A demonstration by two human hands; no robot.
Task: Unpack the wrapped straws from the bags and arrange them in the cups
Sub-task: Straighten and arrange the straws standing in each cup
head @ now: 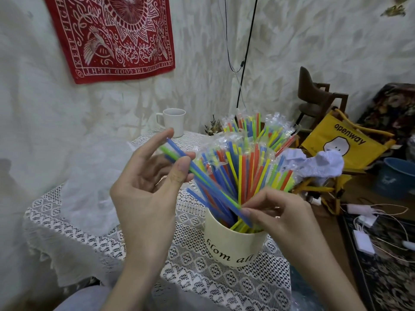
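Two hands: I see both raised over the near cup, sharing a few slanted straws.
Left hand (pixel 148 187): I see thumb and fingers pinching the upper ends of a blue and a green straw; the forefinger stands out straight above them.
Right hand (pixel 280 217): I see its fingertips pressed together on the lower part of the same straws, just at the cup's rim.
Held straws (pixel 208 182): they run from upper left down to lower right, tilted, with their low ends at the mouth of the cup.
Cup (pixel 233 245): cream, with dark lettering, it stands near me on the lace cloth, right of centre.
Straws (pixel 249 162): many fill the cup and fan outward, blue, green, yellow and orange, each in a clear wrapper whose tip shows at the top.
Far bunch (pixel 253 126): more wrapped straws rise behind the first fan; I cannot tell what holds them.
Mug (pixel 174 122): white, with a handle on its left, it stands at the far edge of the table, well apart from the cup.
Table (pixel 94 223): it is covered by a white lace cloth.
Bag (pixel 85 191): I see clear plastic lying at the left of the table, near the left hand.
Wall: a red bandana (pixel 112 34) hangs far left.
Right side: a yellow chair (pixel 345 144) stands beside the table.
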